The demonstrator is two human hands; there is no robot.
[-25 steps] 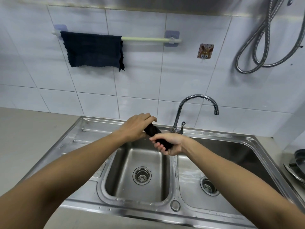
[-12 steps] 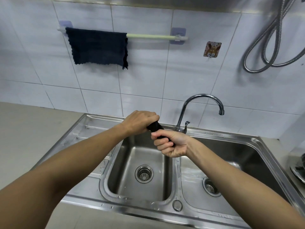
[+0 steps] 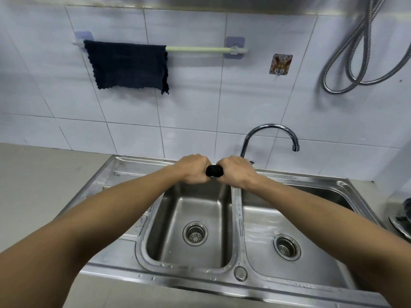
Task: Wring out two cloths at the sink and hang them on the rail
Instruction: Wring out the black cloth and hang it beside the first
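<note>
A dark, tightly rolled cloth (image 3: pixel 214 170) is gripped at both ends above the left basin of the steel double sink (image 3: pixel 178 276). My left hand (image 3: pixel 194 171) holds its left end and my right hand (image 3: pixel 237 173) its right end, knuckles up, so only a short black piece shows between the fists. A second dark blue cloth (image 3: pixel 127 65) hangs spread over the left part of the pale rail (image 3: pixel 200 49) on the tiled wall. The right half of the rail is bare.
A curved chrome tap (image 3: pixel 270 130) rises just behind my right hand, its spout over the right basin. A metal shower hose (image 3: pixel 347 70) loops on the wall at upper right. A small wall hook (image 3: pixel 280 64) sits right of the rail. Cookware edge (image 3: pixel 400 218) at far right.
My right hand has rolled over from palm-up to knuckles-up, twisting the cloth, and both fists have come level and closer together. The view has tilted down slightly.
</note>
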